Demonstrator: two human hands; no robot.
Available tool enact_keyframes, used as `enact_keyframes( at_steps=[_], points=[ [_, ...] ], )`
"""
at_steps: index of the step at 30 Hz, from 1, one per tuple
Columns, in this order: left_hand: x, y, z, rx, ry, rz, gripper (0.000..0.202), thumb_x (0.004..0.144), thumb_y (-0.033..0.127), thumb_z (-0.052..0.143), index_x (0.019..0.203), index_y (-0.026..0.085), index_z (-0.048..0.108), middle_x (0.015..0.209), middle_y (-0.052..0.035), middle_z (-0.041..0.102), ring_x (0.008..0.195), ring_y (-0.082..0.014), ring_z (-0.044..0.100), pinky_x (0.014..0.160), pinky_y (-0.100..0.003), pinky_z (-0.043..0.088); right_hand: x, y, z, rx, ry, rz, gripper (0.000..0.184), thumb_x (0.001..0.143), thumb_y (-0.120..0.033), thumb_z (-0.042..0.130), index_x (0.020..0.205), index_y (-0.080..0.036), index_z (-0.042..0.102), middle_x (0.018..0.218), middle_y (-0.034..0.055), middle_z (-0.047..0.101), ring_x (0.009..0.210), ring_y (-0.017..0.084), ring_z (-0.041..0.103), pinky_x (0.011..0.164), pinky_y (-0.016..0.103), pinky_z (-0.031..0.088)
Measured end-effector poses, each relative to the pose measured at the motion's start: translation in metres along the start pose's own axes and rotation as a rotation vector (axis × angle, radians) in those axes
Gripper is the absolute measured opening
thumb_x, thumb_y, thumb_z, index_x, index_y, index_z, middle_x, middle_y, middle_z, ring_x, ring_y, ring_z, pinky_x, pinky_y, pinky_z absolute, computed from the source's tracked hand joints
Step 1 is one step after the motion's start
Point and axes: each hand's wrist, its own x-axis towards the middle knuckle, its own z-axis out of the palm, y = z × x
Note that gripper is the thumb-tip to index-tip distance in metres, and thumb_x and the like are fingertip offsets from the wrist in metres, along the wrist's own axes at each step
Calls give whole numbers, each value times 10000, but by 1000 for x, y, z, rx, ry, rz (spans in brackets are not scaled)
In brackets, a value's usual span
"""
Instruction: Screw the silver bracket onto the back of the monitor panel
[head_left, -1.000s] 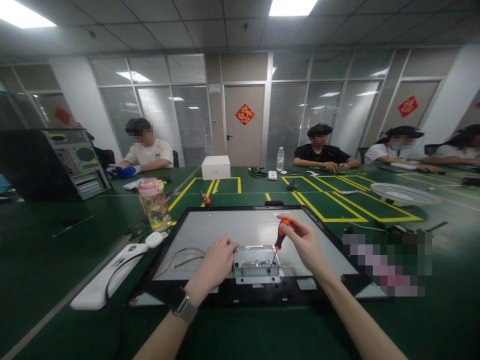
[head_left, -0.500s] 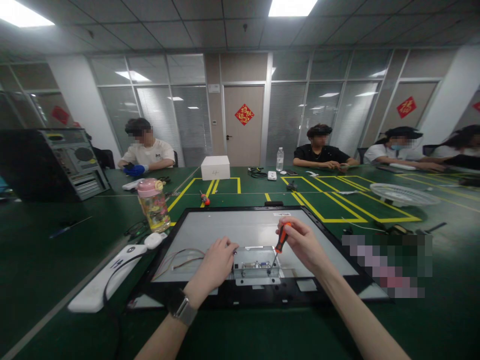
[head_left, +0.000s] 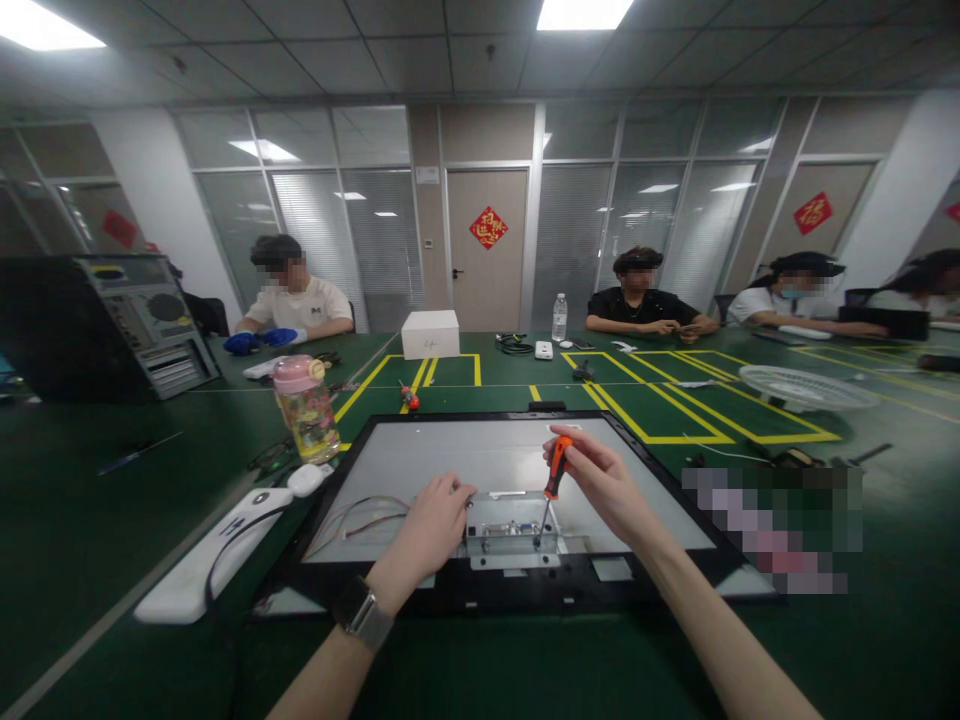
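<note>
My right hand (head_left: 604,478) holds a screwdriver (head_left: 557,465) with an orange and black handle between thumb and fingers. The shaft slants down to the right end of a metal bracket (head_left: 512,550) that has several connector ports in it. Its tip touches or nearly touches the bracket near a screw; I cannot tell which. Curled at the bracket's left edge, my left hand (head_left: 437,515) grips it, though part of its fingers is hidden. The bracket rests on the lower part of a flat display panel (head_left: 442,445) with a black frame. Thin wires (head_left: 367,503) lie on the panel, left of my left hand.
A pink-lidded bottle (head_left: 309,415) and a white power strip (head_left: 202,560) with a black cable stand left of the panel. A computer case (head_left: 97,325) is at far left, a white box (head_left: 430,335) beyond the panel. Several people sit across the green table (head_left: 480,660).
My right hand and the screwdriver handle have shifted slightly left, so the screwdriver leans less, and the fingers have changed position on the handle. My left hand stays at the bracket.
</note>
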Motion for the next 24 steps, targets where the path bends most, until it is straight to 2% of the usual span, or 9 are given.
enact_keyframes(
  at_steps=[6, 9, 12, 14, 18, 22, 24],
  points=[
    [1, 0, -1, -5, -16, -8, 413, 937, 119, 371, 1277, 196, 592, 1180, -101, 573, 1109, -246, 532, 993, -394, 432, 0, -6, 1, -128, -53, -31, 360, 882, -482, 656, 1146, -246, 717, 1072, 98, 756, 970, 255, 716, 916, 438, 549],
    [1, 0, -1, -13, -16, -7, 404, 942, 133, 370, 1272, 197, 594, 1175, -100, 573, 1100, -244, 532, 986, -391, 436, 0, -6, 0, -236, -5, -81, 344, 864, -472, 676, 1120, -247, 726, 1008, 85, 768, 931, 262, 729, 887, 436, 564],
    [0, 0, -1, -19, -7, -3, 396, 951, 146, 363, 1266, 199, 596, 1179, -102, 571, 1095, -240, 531, 985, -385, 436, 0, -4, -1, -334, 94, -170, 291, 789, -457, 753, 989, -247, 764, 885, 54, 752, 797, 235, 715, 783, 383, 584],
    [0, 0, -1, -19, -7, -5, 398, 952, 148, 360, 1269, 202, 593, 1182, -100, 571, 1096, -238, 529, 987, -385, 435, 0, -3, -1, -376, 115, -222, 281, 804, -471, 732, 967, -246, 776, 883, 56, 745, 800, 234, 701, 787, 383, 577],
    [1, -1, 0, -13, -12, -10, 412, 946, 142, 355, 1281, 204, 588, 1181, -97, 571, 1096, -240, 530, 986, -389, 436, -1, -3, -1, -305, 56, -195, 328, 880, -484, 639, 1066, -243, 762, 927, 69, 759, 867, 251, 707, 845, 422, 564],
    [1, 0, -1, -18, -9, -13, 411, 943, 142, 360, 1277, 204, 591, 1185, -96, 572, 1093, -236, 534, 987, -382, 438, 0, -2, -2, -317, 131, -204, 240, 783, -455, 757, 925, -264, 783, 911, 50, 736, 828, 229, 682, 748, 351, 565],
    [0, 0, -1, -17, -7, -7, 410, 941, 138, 361, 1275, 194, 593, 1186, -101, 572, 1099, -237, 532, 993, -382, 436, 0, 0, -3, -313, 129, -209, 232, 784, -458, 755, 912, -267, 787, 931, 54, 733, 860, 235, 679, 759, 349, 559]
  ],
)
